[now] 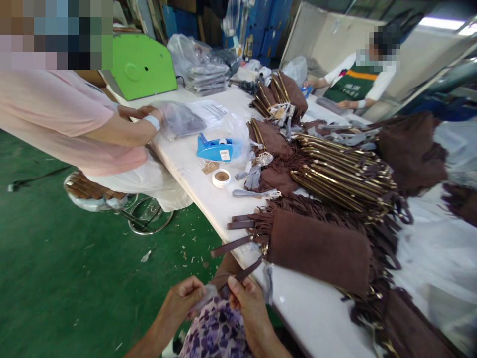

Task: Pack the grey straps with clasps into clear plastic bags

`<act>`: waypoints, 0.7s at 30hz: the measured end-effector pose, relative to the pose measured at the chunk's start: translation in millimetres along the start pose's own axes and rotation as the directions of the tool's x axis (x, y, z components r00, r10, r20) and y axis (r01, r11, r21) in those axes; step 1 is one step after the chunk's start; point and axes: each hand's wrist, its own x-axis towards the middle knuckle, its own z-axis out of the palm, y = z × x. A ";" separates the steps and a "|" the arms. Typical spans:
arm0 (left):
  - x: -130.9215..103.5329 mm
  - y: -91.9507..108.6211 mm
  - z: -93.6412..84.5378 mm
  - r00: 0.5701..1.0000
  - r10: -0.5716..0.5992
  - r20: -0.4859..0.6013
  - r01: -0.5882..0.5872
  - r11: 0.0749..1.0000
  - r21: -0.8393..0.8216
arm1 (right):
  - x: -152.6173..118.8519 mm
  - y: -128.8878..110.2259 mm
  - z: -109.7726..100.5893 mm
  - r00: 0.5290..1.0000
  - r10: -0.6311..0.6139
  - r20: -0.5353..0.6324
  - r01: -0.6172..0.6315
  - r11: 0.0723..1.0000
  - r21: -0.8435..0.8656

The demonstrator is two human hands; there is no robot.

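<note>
Just past the table's near edge, my right hand [249, 304] pinches a dark brown strap [250, 270] between thumb and fingers. That strap runs up to the end of a brown fringed bag [320, 248] lying flat on the white table. My left hand [183, 297] is closed on a small translucent wrapping piece [207, 295], close to the strap's free end. Whether the wrapping touches the strap I cannot tell. Both hands are above my lap, in purple patterned cloth [219, 328]. More brown straps [233, 244] stick out over the table edge.
Brown bags with gold-coloured frames [343, 174] are piled beyond. A blue tape dispenser [219, 150] and a white tape roll [221, 178] lie on the table [186, 174]. One co-worker [89, 124] handles a plastic-wrapped item at left; another person [354, 82] works across the table.
</note>
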 end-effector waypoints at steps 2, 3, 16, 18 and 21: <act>-0.7 1.8 1.1 0.999 0.039 0.000 -0.039 0.999 0.014 | -1.6 -1.1 -1.9 1.000 0.016 -0.004 -0.016 0.999 0.035; -1.5 2.9 1.8 0.998 0.059 0.004 -0.059 0.998 0.032 | -2.4 -1.7 -2.5 1.000 0.021 -0.001 -0.021 0.998 0.051; -16.3 11.2 13.2 0.980 0.173 0.096 -0.191 0.952 0.238 | -10.1 -12.0 3.6 0.990 -0.048 -0.130 0.050 0.999 0.009; -17.5 13.2 14.3 0.980 0.175 0.099 -0.194 0.949 0.248 | -9.9 -12.2 4.6 0.988 -0.073 -0.137 0.074 0.997 0.004; -19.8 18.3 17.8 0.979 0.175 0.100 -0.195 0.947 0.254 | -8.6 -11.8 7.1 0.990 -0.072 -0.123 0.078 0.996 0.043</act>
